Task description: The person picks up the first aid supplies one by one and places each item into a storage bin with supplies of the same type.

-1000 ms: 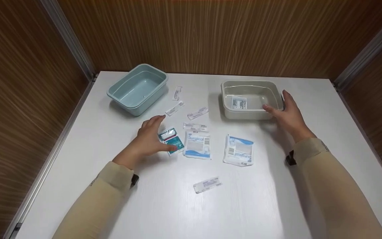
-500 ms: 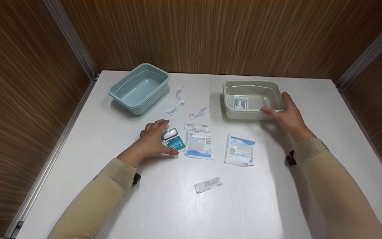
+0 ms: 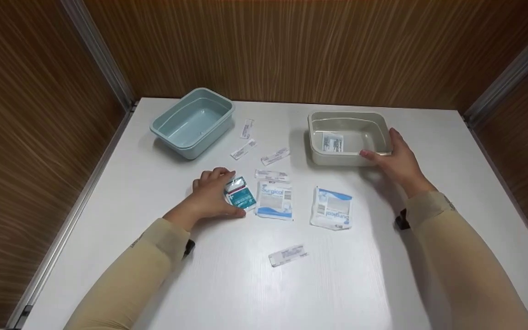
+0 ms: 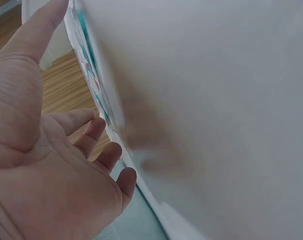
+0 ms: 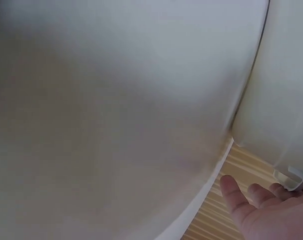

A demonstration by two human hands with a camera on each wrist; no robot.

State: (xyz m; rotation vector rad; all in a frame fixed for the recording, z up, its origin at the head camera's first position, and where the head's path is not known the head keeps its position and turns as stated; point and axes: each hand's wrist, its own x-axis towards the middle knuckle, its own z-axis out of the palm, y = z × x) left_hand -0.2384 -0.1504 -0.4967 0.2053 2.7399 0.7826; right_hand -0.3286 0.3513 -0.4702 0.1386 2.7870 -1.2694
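Note:
My left hand (image 3: 208, 198) spans a small teal-and-white packet (image 3: 240, 197) on the table, fingertips at its far end and thumb at its near corner. In the left wrist view, the packet (image 4: 91, 67) lies flat, with loosely bent fingers beside its edge. At the right, my right hand (image 3: 401, 162) holds the near right corner of a beige basin (image 3: 342, 159), thumb over the front rim and fingers along the side. A small white-and-blue packet (image 3: 332, 142) lies inside the basin. Right of the teal packet are two packets printed "Surgical", one nearer (image 3: 274, 200) and one farther right (image 3: 332, 208).
A blue-green basin (image 3: 186, 147) stands at the back left. Several narrow white strip packets lie between the basins, including one strip (image 3: 275, 156) in the middle. Another strip packet (image 3: 288, 255) lies nearer the front. Wood-grain panels (image 3: 264, 50) enclose the table's back and sides.
My left hand has come lower and closer around the teal packet, its thumb and fingers drawing nearer each other. My right hand stays at the beige basin's corner, its thumb shifting slightly left.

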